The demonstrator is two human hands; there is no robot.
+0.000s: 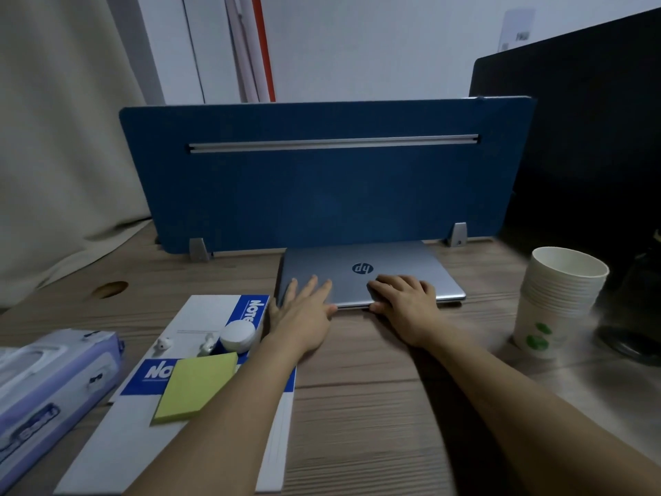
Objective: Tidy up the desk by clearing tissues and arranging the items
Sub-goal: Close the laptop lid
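Note:
A closed silver laptop lies on the wooden desk against the blue divider. My left hand rests flat on its near left corner, fingers spread. My right hand grips its front edge, fingers on the lid and thumb under the rim. A white and blue notebook lies to the left, carrying a green sticky-note pad, two white earbuds and a white earbud case. A purple wipes pack sits at the far left. No loose tissues are in view.
A blue divider panel stands along the desk's back edge. A stack of paper cups stands at the right, next to a dark monitor and its base. A round cable hole is at the left.

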